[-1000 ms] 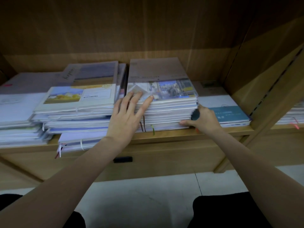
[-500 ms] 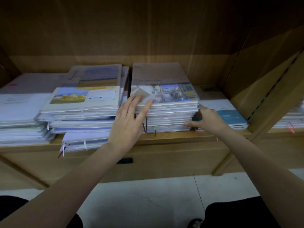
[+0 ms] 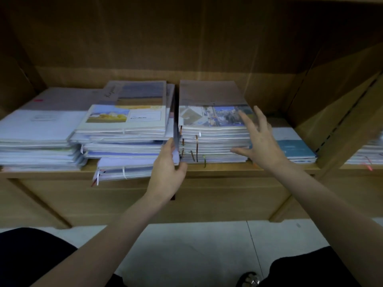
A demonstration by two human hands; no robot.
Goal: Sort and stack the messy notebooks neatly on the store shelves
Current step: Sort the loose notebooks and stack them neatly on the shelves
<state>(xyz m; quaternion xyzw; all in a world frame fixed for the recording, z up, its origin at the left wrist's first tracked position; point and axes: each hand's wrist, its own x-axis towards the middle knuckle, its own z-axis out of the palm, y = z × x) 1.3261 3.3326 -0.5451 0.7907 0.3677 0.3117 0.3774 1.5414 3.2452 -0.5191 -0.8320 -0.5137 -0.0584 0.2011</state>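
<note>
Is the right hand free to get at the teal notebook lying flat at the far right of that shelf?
Probably yes. The right hand is open and holds nothing, spread beside the middle stack. The teal notebook lies just to its right with nothing on top, and only its left part is hidden behind the hand.

A wooden shelf unit (image 3: 238, 170) fills the view, its brown back panel (image 3: 186, 42) dim and shadowed. An angled wooden divider (image 3: 339, 112) closes the bay on the right. Below the shelf runs a plain wooden base (image 3: 217, 201), standing on pale floor tiles (image 3: 186, 249).
</note>
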